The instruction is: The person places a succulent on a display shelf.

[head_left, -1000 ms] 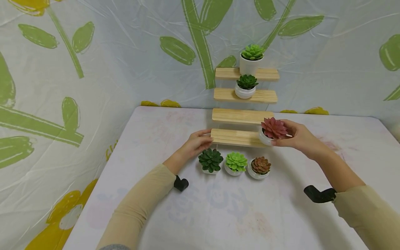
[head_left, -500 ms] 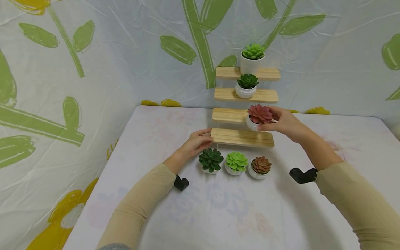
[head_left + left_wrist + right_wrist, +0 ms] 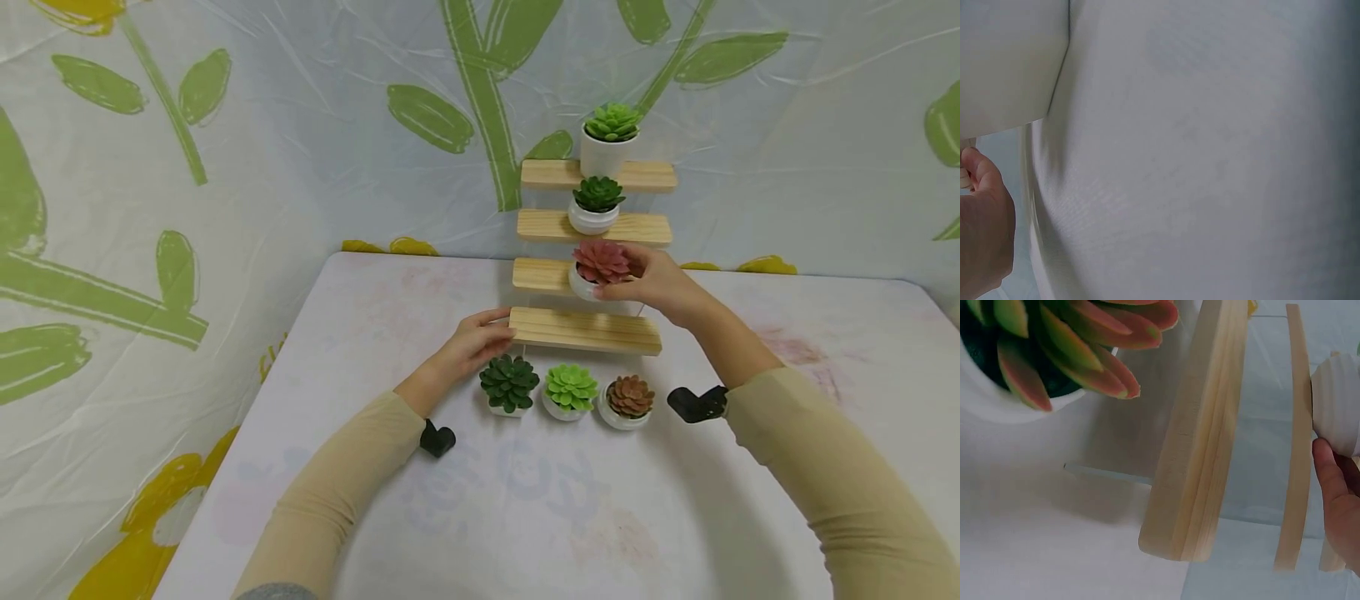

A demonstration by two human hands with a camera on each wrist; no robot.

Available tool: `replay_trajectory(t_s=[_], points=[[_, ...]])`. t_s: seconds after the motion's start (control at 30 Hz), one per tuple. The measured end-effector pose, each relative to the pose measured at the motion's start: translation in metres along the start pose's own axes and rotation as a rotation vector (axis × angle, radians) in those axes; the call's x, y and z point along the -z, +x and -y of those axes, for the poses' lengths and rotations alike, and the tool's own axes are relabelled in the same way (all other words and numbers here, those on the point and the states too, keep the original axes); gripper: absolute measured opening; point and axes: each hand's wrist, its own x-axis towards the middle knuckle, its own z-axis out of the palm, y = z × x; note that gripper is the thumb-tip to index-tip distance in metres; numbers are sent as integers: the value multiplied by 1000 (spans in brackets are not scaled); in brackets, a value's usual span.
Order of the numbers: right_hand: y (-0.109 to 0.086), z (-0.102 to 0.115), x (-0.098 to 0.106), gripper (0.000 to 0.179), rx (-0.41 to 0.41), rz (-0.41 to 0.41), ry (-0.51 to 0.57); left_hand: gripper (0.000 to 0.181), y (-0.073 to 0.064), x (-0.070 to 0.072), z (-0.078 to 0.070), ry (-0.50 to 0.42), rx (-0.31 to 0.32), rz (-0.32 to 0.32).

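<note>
My right hand (image 3: 660,285) grips a small white pot with a pinkish-red succulent (image 3: 600,262) at the second-lowest tier of a wooden stepped shelf (image 3: 588,332). In the right wrist view, the ribbed white pot (image 3: 1337,403) sits against that tier's board, thumb tip at its side. The left hand (image 3: 472,343) holds the left end of the lowest board between thumb and fingers; in the left wrist view only part of this hand (image 3: 985,219) shows. On the upper tiers stand a dark green succulent (image 3: 597,204) and, at the top, a bright green one in a taller pot (image 3: 606,150).
Before the shelf, a dark green succulent (image 3: 510,385), a light green succulent (image 3: 570,392) and a brown succulent (image 3: 628,402) stand in a row on the white-covered table (image 3: 517,508). A patterned backdrop (image 3: 300,150) hangs behind.
The right hand has carried the red succulent left and back, from the right end of the lowest board to the second-lowest tier. The left hand has stayed on the shelf.
</note>
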Motion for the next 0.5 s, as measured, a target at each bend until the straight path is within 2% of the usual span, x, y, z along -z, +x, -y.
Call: replay_trajectory(t_s=[0.3, 0.5], points=[[10, -5, -5, 62, 24, -14, 52, 52, -1, -1, 0, -3, -5, -2], [14, -1, -12, 60, 26, -26, 50, 52, -2, 0, -1, -5, -2, 14]])
